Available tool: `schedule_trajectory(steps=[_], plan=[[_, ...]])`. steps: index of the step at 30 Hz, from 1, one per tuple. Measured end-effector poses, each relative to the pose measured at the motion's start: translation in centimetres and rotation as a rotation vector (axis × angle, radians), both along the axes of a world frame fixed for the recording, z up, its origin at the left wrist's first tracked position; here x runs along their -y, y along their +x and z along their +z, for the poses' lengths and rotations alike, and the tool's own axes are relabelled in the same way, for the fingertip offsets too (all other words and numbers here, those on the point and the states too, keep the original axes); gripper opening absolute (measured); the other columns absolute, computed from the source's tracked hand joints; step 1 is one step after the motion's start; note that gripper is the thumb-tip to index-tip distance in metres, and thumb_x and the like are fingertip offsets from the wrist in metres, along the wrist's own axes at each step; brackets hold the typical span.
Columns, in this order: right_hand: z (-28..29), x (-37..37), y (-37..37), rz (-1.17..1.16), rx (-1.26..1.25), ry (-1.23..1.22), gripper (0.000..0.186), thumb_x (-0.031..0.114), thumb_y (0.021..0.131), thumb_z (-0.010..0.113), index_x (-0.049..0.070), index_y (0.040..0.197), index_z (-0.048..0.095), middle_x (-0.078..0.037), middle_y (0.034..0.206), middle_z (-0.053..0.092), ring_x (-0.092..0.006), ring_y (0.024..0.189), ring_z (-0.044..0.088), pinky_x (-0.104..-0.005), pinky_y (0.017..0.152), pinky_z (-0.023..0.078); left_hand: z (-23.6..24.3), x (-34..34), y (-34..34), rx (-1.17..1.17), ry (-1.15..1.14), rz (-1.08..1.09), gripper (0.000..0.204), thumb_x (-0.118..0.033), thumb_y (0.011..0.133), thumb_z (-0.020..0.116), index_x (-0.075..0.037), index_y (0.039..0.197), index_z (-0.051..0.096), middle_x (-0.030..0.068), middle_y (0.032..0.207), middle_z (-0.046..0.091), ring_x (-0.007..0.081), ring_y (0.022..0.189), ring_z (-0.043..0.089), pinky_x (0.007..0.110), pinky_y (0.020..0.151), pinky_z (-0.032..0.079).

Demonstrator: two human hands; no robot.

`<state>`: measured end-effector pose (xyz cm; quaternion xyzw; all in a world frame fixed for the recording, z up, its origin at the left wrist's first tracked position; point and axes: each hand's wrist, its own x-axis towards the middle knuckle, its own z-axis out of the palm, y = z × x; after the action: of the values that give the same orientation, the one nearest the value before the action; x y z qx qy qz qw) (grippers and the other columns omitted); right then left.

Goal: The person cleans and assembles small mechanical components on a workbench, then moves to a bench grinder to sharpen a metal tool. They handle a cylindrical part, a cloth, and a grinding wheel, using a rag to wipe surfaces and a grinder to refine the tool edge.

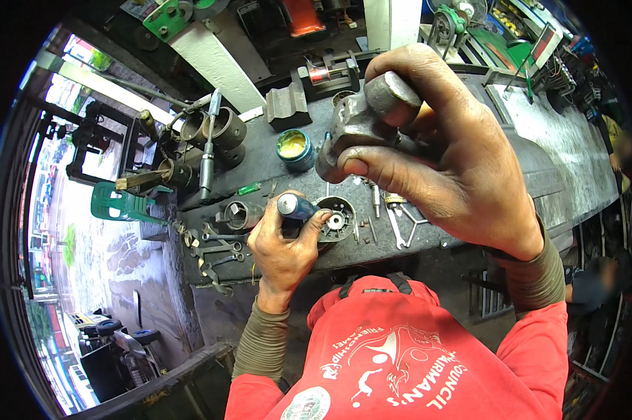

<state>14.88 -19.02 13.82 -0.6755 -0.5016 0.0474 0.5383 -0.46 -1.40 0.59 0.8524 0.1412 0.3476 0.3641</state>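
My right hand (449,161) is raised above the bench at upper right, gripping a heavy dark steel piece (361,126) with a rounded cylindrical end. My left hand (281,248) is closed around an upright blue cylindrical tool (298,207) with a silver top. It is over the left side of a round metal housing (336,222) with a hub at its center; the tool's lower end is hidden. An open blue tub (293,146) of yellow grease stands behind, below the dark piece. Wrenches (400,234) and small rods lie right of the housing.
The workbench (253,126) carries a grooved metal block (288,105), stacked metal cylinders (225,133) with tools at back left, a socket (240,213) and several spanners (225,259) at front left. A green plastic chair (120,203) stands beyond the left end. Another person (599,287) is at far right.
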Motion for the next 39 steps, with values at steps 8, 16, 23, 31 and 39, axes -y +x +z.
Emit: schedule_trajectory(steps=[8,16,23,31,39], plan=[[0.6,-0.8,-0.5,0.076,0.046,0.035,0.059,-0.001,0.085,0.078,0.0,0.135,0.048,-0.008,0.114,0.052,-0.0154,0.099,0.065,-0.0292,0.083,0.056,0.2,0.0,-0.1,0.022,0.001,0.009,0.036,-0.018,0.078,0.089,-0.003,0.101,0.066,0.0084,0.08,0.069,0.0207,0.07,0.069,0.032,0.067,0.054],[0.9,-1.4,-1.0,0.095,0.062,0.04,0.059,0.002,0.083,0.081,0.001,0.134,0.049,-0.007,0.112,0.054,-0.015,0.096,0.065,-0.0296,0.081,0.057,0.5,-0.1,-0.1,0.029,0.035,0.003,0.038,-0.019,0.078,0.089,-0.003,0.102,0.066,0.0088,0.082,0.071,0.0213,0.071,0.07,0.033,0.067,0.055],[2.1,-2.5,-1.8,0.072,0.191,-0.033,0.055,0.008,0.08,0.082,0.004,0.126,0.051,-0.009,0.106,0.058,-0.02,0.087,0.069,-0.0311,0.075,0.059,-0.1,-0.5,-0.7,-0.027,0.079,-0.004,0.038,-0.016,0.076,0.088,-0.003,0.104,0.066,0.0122,0.088,0.072,0.0278,0.076,0.071,0.036,0.07,0.055],[3.0,-4.4,-2.7,0.144,0.338,-0.382,0.04,0.023,0.088,0.072,0.011,0.115,0.045,-0.013,0.082,0.07,-0.0413,0.074,0.068,-0.0478,0.06,0.053,-1.6,-1.3,-0.8,0.092,0.26,-0.04,0.025,-0.008,0.073,0.08,-0.003,0.094,0.067,0.0131,0.083,0.07,0.0316,0.076,0.07,0.038,0.069,0.054],[3.3,-6.1,-3.0,0.145,0.311,0.018,0.039,0.03,0.09,0.071,0.016,0.117,0.047,-0.017,0.072,0.066,-0.0426,0.069,0.067,-0.0513,0.054,0.05,-0.5,-0.6,-0.3,0.184,0.158,-0.041,0.027,-0.008,0.074,0.084,-0.003,0.096,0.068,0.0107,0.081,0.07,0.0262,0.071,0.07,0.035,0.065,0.053]])
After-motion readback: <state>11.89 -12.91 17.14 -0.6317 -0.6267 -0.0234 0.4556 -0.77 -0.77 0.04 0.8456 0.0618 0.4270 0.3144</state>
